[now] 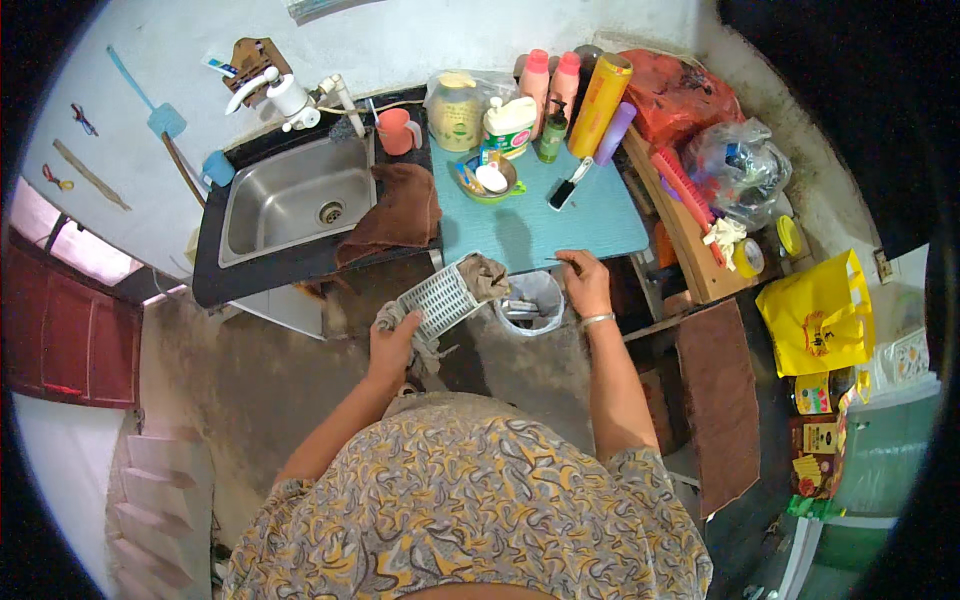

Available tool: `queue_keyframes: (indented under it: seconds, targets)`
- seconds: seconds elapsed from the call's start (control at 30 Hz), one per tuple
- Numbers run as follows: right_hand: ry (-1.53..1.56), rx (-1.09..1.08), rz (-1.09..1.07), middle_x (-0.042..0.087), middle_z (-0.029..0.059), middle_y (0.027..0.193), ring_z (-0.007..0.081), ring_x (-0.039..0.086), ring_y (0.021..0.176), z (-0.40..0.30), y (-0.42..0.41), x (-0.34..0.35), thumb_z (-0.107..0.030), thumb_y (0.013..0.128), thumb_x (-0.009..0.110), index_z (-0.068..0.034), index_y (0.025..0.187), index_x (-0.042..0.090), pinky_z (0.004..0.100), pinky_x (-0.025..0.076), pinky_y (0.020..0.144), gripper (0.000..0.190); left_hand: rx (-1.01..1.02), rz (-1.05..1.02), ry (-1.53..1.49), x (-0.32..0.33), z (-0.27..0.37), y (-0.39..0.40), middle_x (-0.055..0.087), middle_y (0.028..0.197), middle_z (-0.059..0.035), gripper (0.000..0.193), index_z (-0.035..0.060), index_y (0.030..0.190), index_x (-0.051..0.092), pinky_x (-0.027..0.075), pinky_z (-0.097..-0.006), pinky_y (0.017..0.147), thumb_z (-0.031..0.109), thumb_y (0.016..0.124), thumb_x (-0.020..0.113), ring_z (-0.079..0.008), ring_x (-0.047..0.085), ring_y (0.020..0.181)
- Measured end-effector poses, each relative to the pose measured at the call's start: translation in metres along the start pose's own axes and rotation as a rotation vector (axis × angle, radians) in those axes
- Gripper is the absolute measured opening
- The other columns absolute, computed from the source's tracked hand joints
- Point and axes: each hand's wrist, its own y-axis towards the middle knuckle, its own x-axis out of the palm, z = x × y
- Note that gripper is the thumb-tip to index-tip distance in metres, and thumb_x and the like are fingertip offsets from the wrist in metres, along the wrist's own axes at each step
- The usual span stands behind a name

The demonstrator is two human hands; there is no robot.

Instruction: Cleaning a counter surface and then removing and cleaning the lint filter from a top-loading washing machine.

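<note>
My left hand [392, 346] grips the near end of a small white slotted plastic basket [442, 300] together with a crumpled grey rag [424, 358]. A brown crumpled cloth or paper [483, 277] sits at the basket's far end. The basket is tilted, and its far end reaches toward a lined waste bin [531, 327] on the floor. At the front edge of the blue-topped table [480, 232], my right hand [587, 285] pinches a small thin dark item [553, 259], too small to identify. A bracelet circles the right wrist.
A steel sink [289, 202] is set in a black counter on the left, with a brown towel [397, 210] over its corner. Bottles, a bowl [487, 180] and a black-bristled brush [570, 184] stand or lie on the table. A wooden ledge [675, 217] and yellow bag [817, 322] are right.
</note>
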Motion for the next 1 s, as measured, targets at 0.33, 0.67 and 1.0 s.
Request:
queue_keyframes:
  seconds: [0.33,0.67,1.0]
  targets:
    - [-0.060,-0.010,-0.140,0.060,0.0117,0.077,0.0306,0.058,0.072,-0.111,0.016,0.076,-0.017,0.072,0.063,-0.005,0.079,0.064,0.0379,0.046,0.064,0.014,0.107,-0.144,0.110,-0.034,0.025,0.050,0.059,0.086,-0.0043,0.018,0.0007,0.094,0.054,0.045,-0.0260,0.066,0.009,0.079,0.059,-0.0117,0.056,0.075]
    - [-0.292,-0.010,-0.163,0.055,0.0140,0.080,0.0324,0.056,0.075,-0.128,0.020,0.150,-0.019,0.066,0.066,-0.006,0.077,0.057,0.0424,0.045,0.063,0.020,0.212,-0.147,0.268,-0.078,0.040,0.064,0.055,0.083,-0.0014,0.015,0.0013,0.092,0.053,0.041,-0.0232,0.067,0.008,0.079,0.058,-0.0078,0.050,0.074]
    - [0.808,0.740,-0.175,0.054,0.0004,0.066,0.0133,0.056,0.053,-0.075,0.026,0.129,-0.012,0.078,0.057,-0.004,0.079,0.056,0.0266,0.045,0.049,0.008,-0.071,-0.034,0.057,-0.083,0.032,0.086,0.058,0.084,-0.0034,0.015,0.0007,0.091,0.055,0.045,-0.0252,0.066,0.008,0.079,0.059,-0.0098,0.054,0.074]
